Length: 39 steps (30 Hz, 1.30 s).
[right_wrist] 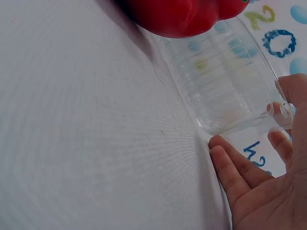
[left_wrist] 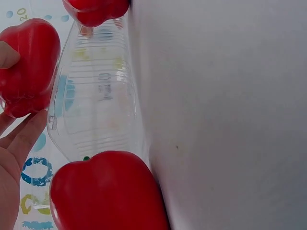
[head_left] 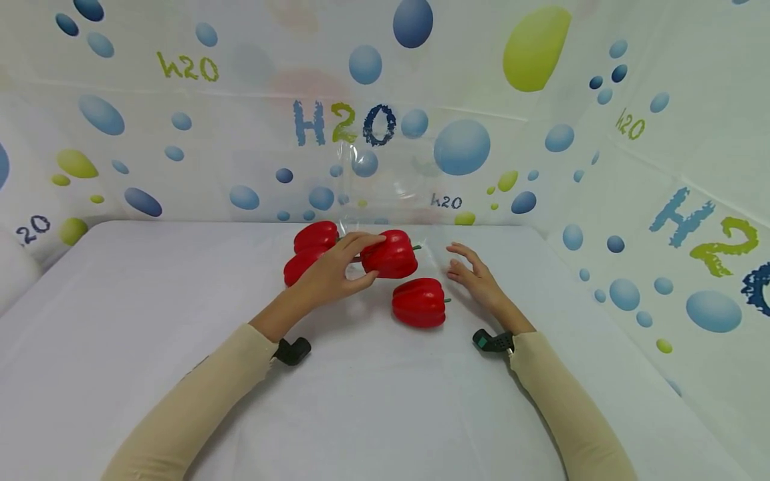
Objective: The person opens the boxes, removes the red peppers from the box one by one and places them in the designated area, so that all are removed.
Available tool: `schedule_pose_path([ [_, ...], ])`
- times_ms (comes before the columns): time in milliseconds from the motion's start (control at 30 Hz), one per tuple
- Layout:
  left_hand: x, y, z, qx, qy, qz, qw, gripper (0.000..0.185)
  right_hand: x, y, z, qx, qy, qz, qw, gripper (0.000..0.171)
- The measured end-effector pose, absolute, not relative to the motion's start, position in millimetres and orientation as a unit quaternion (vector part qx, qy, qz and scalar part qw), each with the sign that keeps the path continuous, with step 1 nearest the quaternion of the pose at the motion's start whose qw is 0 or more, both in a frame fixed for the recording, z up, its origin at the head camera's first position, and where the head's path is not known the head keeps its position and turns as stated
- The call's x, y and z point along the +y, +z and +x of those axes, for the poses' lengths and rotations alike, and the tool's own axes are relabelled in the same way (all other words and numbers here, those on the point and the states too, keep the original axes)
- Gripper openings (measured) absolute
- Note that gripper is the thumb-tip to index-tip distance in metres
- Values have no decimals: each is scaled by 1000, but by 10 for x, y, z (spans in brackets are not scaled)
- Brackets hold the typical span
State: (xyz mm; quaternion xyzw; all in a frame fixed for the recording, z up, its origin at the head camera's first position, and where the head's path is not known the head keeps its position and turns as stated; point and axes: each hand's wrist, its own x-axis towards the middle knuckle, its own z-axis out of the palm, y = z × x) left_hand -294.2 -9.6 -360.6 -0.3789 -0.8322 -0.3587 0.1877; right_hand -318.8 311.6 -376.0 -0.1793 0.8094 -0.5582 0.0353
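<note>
Left hand [head_left: 337, 270] grasped a red pepper [head_left: 391, 254], fingers over its top and thumb under its near side, lifting it just above the white table [head_left: 150, 321]. This held pepper sat toward the far edge of the table, around the middle of that edge. In the left wrist view the same pepper [left_wrist: 26, 67] showed at the upper left with a fingertip on it and the other fingers [left_wrist: 21, 139] stretched beside it.

Right hand [head_left: 478, 277] was released, fingers spread and relaxed, hovering low just right of the peppers. In the right wrist view its fingertips [right_wrist: 225, 160] were at the rim of a clear plastic container [right_wrist: 225, 81], thumb near the corner of that rim; could not tell if it actually gripped.

The clear container [head_left: 385, 194] stood at the far edge of the table against the bubble-print backdrop [head_left: 343, 123], hard to see in the head view. From the left wrist it [left_wrist: 96, 96] showed ribbed walls.

A second pepper [head_left: 419, 302] lay on the table nearer the person, just below the held one, between the two hands. Two more peppers [head_left: 313, 244] lay behind the left hand, touching each other, near the far edge.

Both arms wore beige sleeves [head_left: 198, 394], with a black wrist mount [head_left: 293, 350] on each.
</note>
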Motion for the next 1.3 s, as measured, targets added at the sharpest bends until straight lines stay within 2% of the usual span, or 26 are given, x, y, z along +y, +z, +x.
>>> schedule_pose_path([
  [367, -198, -3639, -2915, -828, -356, -384, 199, 70, 3229, -4011, -3397, 802, -567, -185, 25, 50],
  [833, -284, -3645, -2861, -816, -332, -417, 224, 68, 3228, -4019, -3403, 804, -564, -191, 16, 49],
  [1300, -379, -3658, -2753, -823, -317, -418, 218, 70, 3208, -4048, -3433, 789, -585, -185, 20, 49],
])
